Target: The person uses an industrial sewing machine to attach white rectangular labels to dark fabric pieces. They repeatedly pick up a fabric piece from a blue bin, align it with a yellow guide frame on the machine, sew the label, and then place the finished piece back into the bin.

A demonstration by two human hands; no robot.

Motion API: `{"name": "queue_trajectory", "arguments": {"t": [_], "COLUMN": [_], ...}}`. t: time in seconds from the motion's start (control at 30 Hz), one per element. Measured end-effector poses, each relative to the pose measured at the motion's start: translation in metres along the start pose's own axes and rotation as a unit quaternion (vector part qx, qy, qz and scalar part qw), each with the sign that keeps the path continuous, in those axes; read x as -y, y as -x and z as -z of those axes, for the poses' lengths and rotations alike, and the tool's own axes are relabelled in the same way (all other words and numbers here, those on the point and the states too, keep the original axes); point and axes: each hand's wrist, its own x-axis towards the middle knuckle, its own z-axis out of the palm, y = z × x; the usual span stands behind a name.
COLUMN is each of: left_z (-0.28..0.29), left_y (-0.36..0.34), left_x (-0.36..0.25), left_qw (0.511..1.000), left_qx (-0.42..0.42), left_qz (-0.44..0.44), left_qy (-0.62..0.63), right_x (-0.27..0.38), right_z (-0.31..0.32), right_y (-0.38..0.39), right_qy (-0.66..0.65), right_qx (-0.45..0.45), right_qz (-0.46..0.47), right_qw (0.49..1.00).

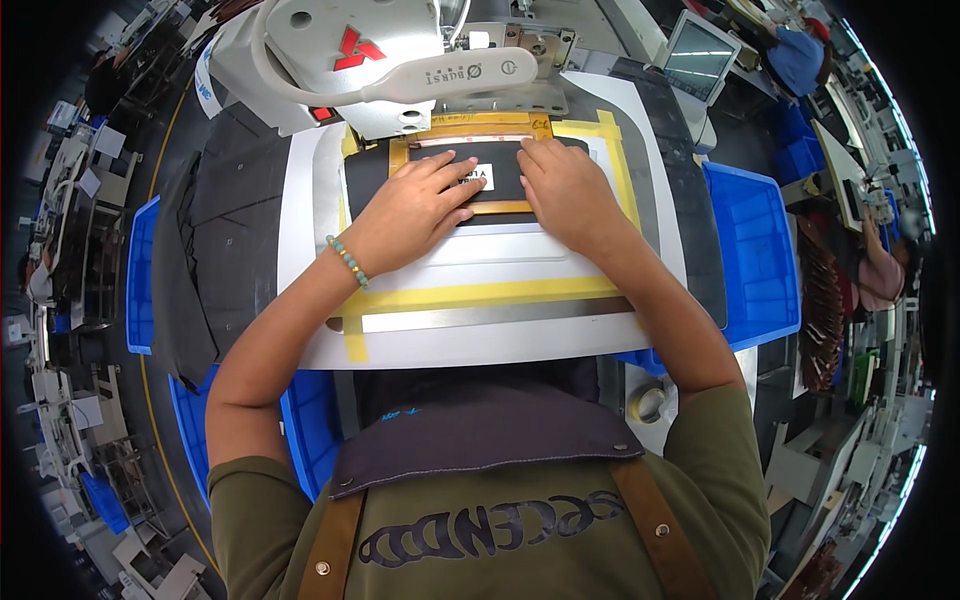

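Observation:
A black fabric piece (369, 170) lies on the machine bed inside an amber frame (470, 119), with a small white label (482, 177) at its middle. My left hand (420, 200) rests open on the fabric, fingers spread, fingertips touching the label area. My right hand (560, 190) rests on the right side of the fabric and frame, fingers slightly bent and apart, with nothing visibly held. Yellow tape (480, 297) borders a white plate beneath. A white machine head (360, 70) stands just beyond my hands.
Blue bins (760, 250) flank the table (690, 170); more sit below it. Dark cloth (180, 260) hangs at the left. A screen (688, 62) stands at back right, a tape roll (646, 405) lower right. Co-workers (800, 55) sit at benches on the right.

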Motion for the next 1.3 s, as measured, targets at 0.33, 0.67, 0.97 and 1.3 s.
{"name": "queue_trajectory", "arguments": {"t": [0.33, 0.67, 0.97, 1.3], "left_z": [0.0, 0.001, 0.004, 0.004], "left_y": [0.001, -0.001, 0.002, 0.011], "left_x": [0.001, -0.001, 0.0, 0.004], "left_qw": [1.0, 1.0, 1.0, 0.998], "left_qx": [-0.016, -0.026, -0.018, -0.051], "left_qz": [0.012, 0.008, 0.021, 0.035], "left_qy": [-0.001, -0.004, 0.004, -0.008], "right_x": [-0.002, -0.001, 0.015, 0.022], "right_z": [-0.003, -0.019, -0.026, -0.034], "right_y": [-0.004, -0.013, -0.031, -0.037], "right_qy": [0.014, 0.029, 0.032, 0.004], "right_qx": [0.004, -0.024, 0.002, -0.052], "right_qz": [0.042, 0.107, 0.121, 0.135], "right_qw": [0.999, 0.994, 0.992, 0.989]}}
